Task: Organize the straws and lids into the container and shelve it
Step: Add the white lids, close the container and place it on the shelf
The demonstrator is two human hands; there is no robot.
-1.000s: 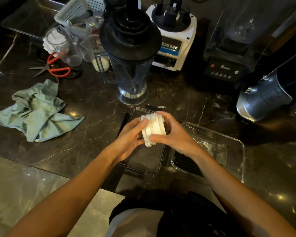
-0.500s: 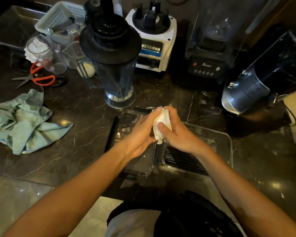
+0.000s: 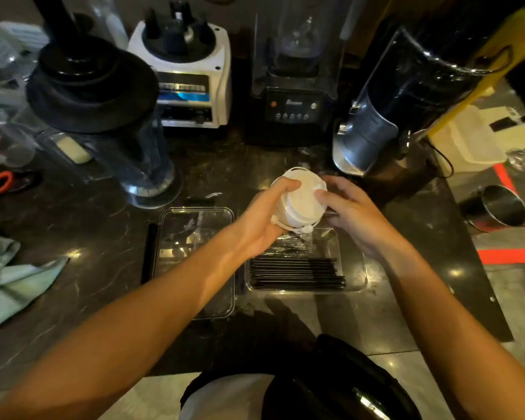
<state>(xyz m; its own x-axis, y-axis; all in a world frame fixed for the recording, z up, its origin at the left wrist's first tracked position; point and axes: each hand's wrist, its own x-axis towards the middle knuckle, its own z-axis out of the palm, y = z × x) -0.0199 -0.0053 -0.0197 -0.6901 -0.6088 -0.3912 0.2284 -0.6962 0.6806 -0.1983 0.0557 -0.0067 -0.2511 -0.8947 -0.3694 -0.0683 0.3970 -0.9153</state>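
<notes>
Over the clear container (image 3: 353, 277) of black straws (image 3: 297, 272), our left hand (image 3: 259, 221) kept its grip around stacked white lids (image 3: 302, 201); our right hand (image 3: 350, 215) touched them, fingers relaxed.

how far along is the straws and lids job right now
Done: black straws lie in the clear container. In hand: the left hand grips the white lid stack above it, right hand fingertips touching. Left: set the lids in, fit the container lid lying beside it, shelve.
</notes>
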